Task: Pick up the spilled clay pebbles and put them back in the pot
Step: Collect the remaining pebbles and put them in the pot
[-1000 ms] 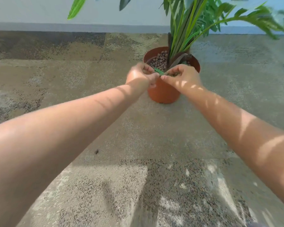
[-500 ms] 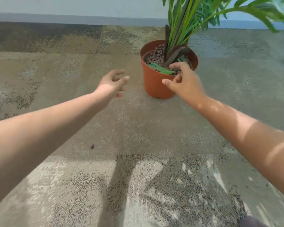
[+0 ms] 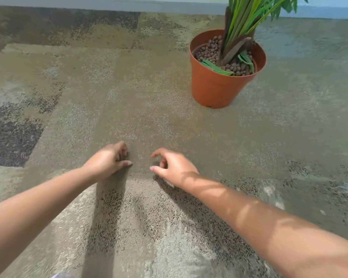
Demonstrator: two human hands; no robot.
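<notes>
Both hands — left (image 3: 107, 160), right (image 3: 174, 165) — hover half-curled and empty over mid-carpet (image 3: 129, 101); pebbles (image 3: 209, 51) sit in the pot (image 3: 213, 87) near its far-right edge. Tiny strays could hide in speckled pile — easily missed.

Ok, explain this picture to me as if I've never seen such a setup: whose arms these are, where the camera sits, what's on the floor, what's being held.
No machine here: a person wears one camera on the head, looking forward and down, so both bare arms reach in from below. The left hand and right hand hover low over the speckled carpet, fingers curled, neither visibly holding anything. Ahead to the right stands an orange pot with a green plant, filled with brown clay pebbles. A tiny dark speck lies by the right hand; whether it is a pebble is unclear.
</notes>
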